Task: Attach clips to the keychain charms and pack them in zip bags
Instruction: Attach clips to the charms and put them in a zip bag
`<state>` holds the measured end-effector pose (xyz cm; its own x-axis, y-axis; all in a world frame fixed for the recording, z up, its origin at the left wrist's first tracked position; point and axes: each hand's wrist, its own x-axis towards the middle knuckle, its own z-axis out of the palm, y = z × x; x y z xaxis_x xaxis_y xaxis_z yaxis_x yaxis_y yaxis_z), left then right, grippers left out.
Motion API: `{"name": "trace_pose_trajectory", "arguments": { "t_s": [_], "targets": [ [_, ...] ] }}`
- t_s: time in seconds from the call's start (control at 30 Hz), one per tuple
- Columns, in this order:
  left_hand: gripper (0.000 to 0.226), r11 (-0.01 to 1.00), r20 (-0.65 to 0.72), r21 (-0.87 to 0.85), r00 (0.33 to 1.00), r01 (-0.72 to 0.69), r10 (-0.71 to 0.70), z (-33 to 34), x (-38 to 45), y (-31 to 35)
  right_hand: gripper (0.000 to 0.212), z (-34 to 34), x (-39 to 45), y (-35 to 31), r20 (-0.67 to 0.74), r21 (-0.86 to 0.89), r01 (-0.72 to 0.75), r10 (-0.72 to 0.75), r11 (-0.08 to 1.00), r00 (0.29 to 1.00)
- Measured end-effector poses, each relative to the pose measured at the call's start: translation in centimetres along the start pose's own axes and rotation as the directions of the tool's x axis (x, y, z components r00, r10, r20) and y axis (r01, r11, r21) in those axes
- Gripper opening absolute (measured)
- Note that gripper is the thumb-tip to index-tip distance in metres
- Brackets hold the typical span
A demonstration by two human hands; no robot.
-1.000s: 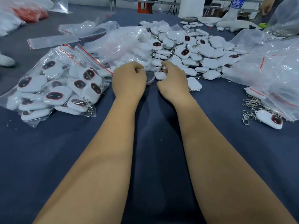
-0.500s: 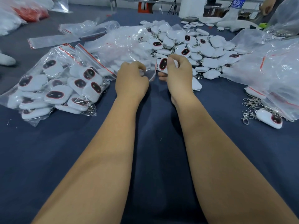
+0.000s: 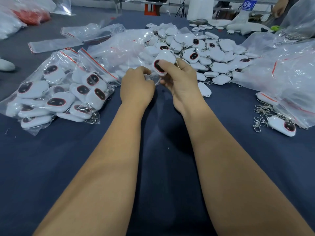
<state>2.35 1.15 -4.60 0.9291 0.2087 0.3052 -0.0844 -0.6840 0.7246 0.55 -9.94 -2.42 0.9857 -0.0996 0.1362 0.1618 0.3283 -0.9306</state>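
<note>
My right hand grips a white keychain charm with a dark red-rimmed oval face, lifted above the dark blue table, thumb over the face. My left hand sits just left of it, fingers curled and pinching a clear zip bag between the two hands. A big heap of loose white charms lies just beyond my hands. Packed zip bags of charms lie at the left. A small pile of metal clips rests at the right beside one lone charm.
Crumpled clear plastic bags fill the right side and more empty zip bags lie at the back left. A water bottle and another person's hand are at the far edge. Dark blue cloth covers the table.
My right hand has picked a charm out of the heap and raised it, turning its dark face toward me. My left hand has moved slightly right and nearer with the bag.
</note>
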Motion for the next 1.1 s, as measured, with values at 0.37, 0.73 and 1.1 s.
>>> {"name": "trace_pose_trajectory", "arguments": {
  "t_s": [0.37,0.73,1.1],
  "targets": [
    [0.035,0.964,0.034,-0.257,0.997,0.069,-0.062,-0.6,-0.4,0.7,0.043,0.2,-0.2,1.0,0.0,-0.325,0.054,-0.057,0.944,0.998],
    [0.036,0.965,0.025,-0.256,0.998,0.054,-0.049,-0.4,-0.1,0.4,0.028,0.1,0.1,0.9,-0.019,-0.197,0.048,-0.052,0.979,0.998],
    [0.023,0.917,0.094,-0.393,0.995,0.075,-0.041,-0.3,-0.4,0.6,0.021,-0.4,0.6,1.3,0.031,-0.354,-0.015,0.027,0.935,0.999]
  ]
}}
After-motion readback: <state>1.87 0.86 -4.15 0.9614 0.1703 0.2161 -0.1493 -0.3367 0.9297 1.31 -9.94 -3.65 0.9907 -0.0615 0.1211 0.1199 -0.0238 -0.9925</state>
